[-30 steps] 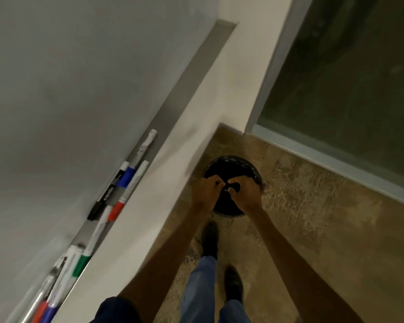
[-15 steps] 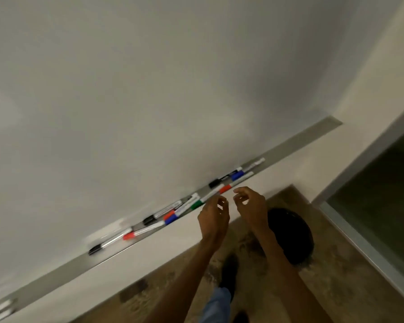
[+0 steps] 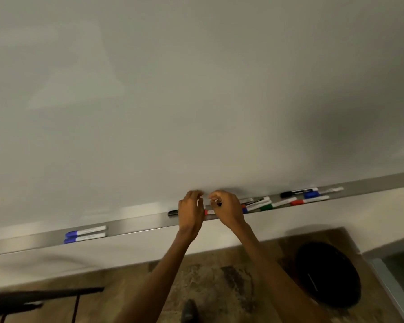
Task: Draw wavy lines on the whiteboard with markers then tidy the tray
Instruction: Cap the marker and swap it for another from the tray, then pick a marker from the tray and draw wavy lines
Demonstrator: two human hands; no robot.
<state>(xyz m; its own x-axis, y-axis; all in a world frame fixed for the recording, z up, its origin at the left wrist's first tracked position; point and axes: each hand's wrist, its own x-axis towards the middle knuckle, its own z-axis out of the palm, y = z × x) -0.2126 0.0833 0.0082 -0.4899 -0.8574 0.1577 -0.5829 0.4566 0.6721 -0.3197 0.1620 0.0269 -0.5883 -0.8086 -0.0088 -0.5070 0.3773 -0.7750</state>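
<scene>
Head view is showing both hands curling over the tray [image 3: 138, 223] below the whiteboard [image 3: 196, 89]. The left hand [image 3: 190, 212] is covering part of a black-capped marker [image 3: 172, 213], the right hand [image 3: 228, 208] is hanging just above a red-capped marker [image 3: 209, 212], and blur is hiding whether either is pinching anything. Both markers are lying loose in the tray and looking light, stiff and smooth, so pinching mid-barrel is seeming wisest.

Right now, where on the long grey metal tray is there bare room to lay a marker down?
Bare stretches of the grey metal tray: between the two blue-capped markers and the black-capped marker; left of the blue pair; and the far right end past the last marker. Crowded: behind the left hand and right hand, and the marker cluster right of them.
</scene>
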